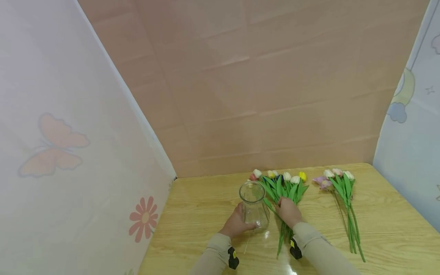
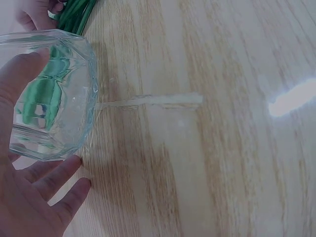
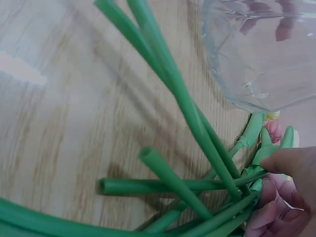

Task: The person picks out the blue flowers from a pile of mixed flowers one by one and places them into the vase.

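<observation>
The left hand (image 1: 237, 223) is cupping the glass vase (image 1: 253, 206) – fingers curled round it, steadying it upright – while the right hand (image 1: 288, 211) is gripping tulip stems (image 3: 197, 123) on the desk (image 1: 385, 214).

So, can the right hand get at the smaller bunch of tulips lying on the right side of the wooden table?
Probably yes: the smaller tulip bunch lies uncovered right of the right hand, with bare table between.

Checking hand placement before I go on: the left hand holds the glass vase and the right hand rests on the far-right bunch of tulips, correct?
Not quite. The left hand does hold the glass vase, but the right hand rests on the middle bunch of tulips beside the vase, not the far-right bunch, which lies untouched. The head view shows this.
</observation>
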`<state>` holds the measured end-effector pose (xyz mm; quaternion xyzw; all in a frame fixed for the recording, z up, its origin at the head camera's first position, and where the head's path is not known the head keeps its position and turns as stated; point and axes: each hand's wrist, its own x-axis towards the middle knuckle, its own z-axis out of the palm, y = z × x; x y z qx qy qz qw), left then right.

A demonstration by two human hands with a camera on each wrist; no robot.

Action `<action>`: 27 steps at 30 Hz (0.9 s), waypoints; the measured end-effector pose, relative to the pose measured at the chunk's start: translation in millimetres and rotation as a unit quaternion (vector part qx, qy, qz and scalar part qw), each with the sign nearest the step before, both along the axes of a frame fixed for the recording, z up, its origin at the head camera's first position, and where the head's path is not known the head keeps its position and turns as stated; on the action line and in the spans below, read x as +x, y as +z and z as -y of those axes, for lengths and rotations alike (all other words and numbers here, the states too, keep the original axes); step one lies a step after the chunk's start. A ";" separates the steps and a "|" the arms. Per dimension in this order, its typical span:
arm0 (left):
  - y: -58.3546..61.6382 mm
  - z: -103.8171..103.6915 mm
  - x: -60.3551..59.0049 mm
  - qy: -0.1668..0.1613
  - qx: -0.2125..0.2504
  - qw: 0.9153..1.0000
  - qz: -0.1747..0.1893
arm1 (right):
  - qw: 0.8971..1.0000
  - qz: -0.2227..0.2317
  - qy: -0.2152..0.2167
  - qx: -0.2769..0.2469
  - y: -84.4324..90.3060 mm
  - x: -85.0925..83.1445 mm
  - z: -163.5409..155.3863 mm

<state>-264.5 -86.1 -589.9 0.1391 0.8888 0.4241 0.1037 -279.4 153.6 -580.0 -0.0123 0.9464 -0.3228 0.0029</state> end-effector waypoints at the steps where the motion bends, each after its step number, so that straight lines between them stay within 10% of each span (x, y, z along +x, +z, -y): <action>1: -0.7 0.2 -0.3 0.000 0.001 1.000 0.000 | 1.000 0.006 -0.005 -0.007 0.9 0.0 -0.3; 15: -0.8 2.2 -1.4 -0.003 -0.005 1.000 -0.005 | 0.993 -0.026 -0.047 -0.105 9.0 -2.2 6.5; 27: -1.6 2.5 -0.7 -0.008 0.014 1.000 -0.005 | 0.963 -0.145 -0.082 -0.214 61.8 0.1 -6.0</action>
